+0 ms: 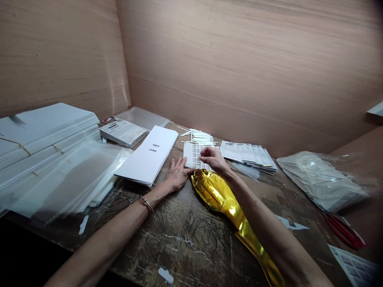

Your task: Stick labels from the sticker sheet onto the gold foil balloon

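My left hand [176, 175] lies flat on the worn table, fingers spread, its fingertips at the left edge of a white sticker sheet [193, 153]. My right hand [213, 157] rests on that same sheet with the fingers pinched at one of its small labels. A shiny gold foil balloon [221, 197] lies deflated on the table under my right forearm, running from the sheet toward the near right corner.
A stack of white cards [148, 153] lies left of the hands. Clear plastic sleeves [68, 179] and bundled white sheets [42, 127] fill the left. Printed leaflets [248, 153] and white sticks [200, 137] lie behind, bagged white items [320, 179] and red strips [344, 231] at right. Wooden walls enclose the back.
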The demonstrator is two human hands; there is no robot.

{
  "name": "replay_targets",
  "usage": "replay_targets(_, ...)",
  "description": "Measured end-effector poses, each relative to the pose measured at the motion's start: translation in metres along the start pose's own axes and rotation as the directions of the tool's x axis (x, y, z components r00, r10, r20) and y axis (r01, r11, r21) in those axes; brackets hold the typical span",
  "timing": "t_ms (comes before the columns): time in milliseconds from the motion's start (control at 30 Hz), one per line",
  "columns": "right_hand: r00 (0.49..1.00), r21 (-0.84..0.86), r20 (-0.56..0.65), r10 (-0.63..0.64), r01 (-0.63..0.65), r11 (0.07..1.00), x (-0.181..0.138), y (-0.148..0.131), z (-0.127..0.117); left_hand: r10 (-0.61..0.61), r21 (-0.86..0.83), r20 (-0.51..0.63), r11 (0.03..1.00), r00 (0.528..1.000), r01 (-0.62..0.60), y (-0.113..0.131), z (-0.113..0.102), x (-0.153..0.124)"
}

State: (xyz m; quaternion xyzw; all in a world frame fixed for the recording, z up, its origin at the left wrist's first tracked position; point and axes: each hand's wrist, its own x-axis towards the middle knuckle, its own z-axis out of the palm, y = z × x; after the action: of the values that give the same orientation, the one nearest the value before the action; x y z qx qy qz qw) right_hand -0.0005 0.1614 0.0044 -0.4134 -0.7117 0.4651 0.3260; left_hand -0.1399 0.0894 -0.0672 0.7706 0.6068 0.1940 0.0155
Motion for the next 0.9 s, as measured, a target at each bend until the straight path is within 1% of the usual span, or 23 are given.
replay_targets(67,0.989,0.135,-0.056,0.139,-0.131,0.982,-0.015,-0.003,-0.007,-0.049,-0.056,-0.127,0.998,0.991,0.042,0.004,-0.008,0.002)
replay_targets(100,0.975,0.186,-0.091,0.202,-0.182,0.966,-0.024,-0.003,-0.010,-0.090,-0.096,-0.204,0.993,0.975,0.072,0.007,-0.013,0.003)
replay_targets(167,0.943,0.276,-0.155,0.296,-0.246,0.929,-0.040,-0.002,-0.012,-0.209,-0.218,-0.324,0.966,0.923,0.142,0.017,-0.027,0.003)
replay_targets(200,0.929,0.317,-0.176,0.325,-0.259,0.912,-0.048,0.000,-0.012,-0.273,-0.300,-0.338,0.938,0.901,0.172,0.025,-0.034,0.002)
replay_targets(233,0.919,0.353,-0.188,0.345,-0.265,0.897,-0.054,0.001,-0.012,-0.330,-0.398,-0.311,0.897,0.891,0.192,0.033,-0.039,0.000)
replay_targets(300,0.909,0.408,-0.200,0.366,-0.262,0.875,-0.064,0.002,-0.009,-0.389,-0.610,-0.164,0.762,0.906,0.217,0.051,-0.046,-0.005)
replay_targets(367,0.907,0.442,-0.212,0.364,-0.243,0.863,-0.071,0.001,-0.005,-0.402,-0.782,0.004,0.570,0.916,0.254,0.069,-0.046,-0.011)
replay_targets(400,0.908,0.454,-0.216,0.360,-0.233,0.860,-0.073,0.000,-0.003,-0.420,-0.840,0.073,0.464,0.905,0.283,0.076,-0.044,-0.013)
replay_targets(467,0.913,0.467,-0.216,0.347,-0.215,0.858,-0.076,-0.003,0.000,-0.480,-0.910,0.180,0.250,0.859,0.331,0.088,-0.039,-0.016)
replay_targets(533,0.917,0.466,-0.207,0.340,-0.213,0.859,-0.079,-0.005,0.000,-0.505,-0.940,0.259,0.066,0.824,0.336,0.093,-0.035,-0.016)
replay_targets(567,0.920,0.453,-0.200,0.337,-0.219,0.864,-0.081,-0.006,-0.001,-0.499,-0.945,0.280,0.005,0.820,0.326,0.094,-0.034,-0.016)
replay_targets(600,0.924,0.429,-0.193,0.331,-0.224,0.875,-0.083,-0.007,-0.003,-0.483,-0.948,0.291,-0.032,0.826,0.315,0.094,-0.035,-0.016)
replay_targets(633,0.929,0.398,-0.186,0.320,-0.226,0.889,-0.084,-0.008,-0.005,-0.465,-0.949,0.295,-0.043,0.835,0.312,0.093,-0.036,-0.016)
replay_targets(667,0.936,0.359,-0.175,0.306,-0.228,0.905,-0.086,-0.009,-0.008,-0.448,-0.947,0.299,-0.032,0.843,0.319,0.091,-0.038,-0.016)
replay_targets(733,0.953,0.272,-0.131,0.273,-0.231,0.934,-0.088,-0.012,-0.015,-0.408,-0.934,0.316,0.026,0.857,0.356,0.088,-0.042,-0.016)
replay_targets(800,0.966,0.178,-0.061,0.253,-0.239,0.955,-0.090,-0.015,-0.022,-0.361,-0.917,0.332,0.092,0.872,0.387,0.085,-0.047,-0.016)
replay_targets(900,0.972,0.060,0.024,0.234,-0.235,0.970,-0.091,-0.015,-0.027,-0.311,-0.903,0.347,0.144,0.885,0.405,0.084,-0.052,-0.017)
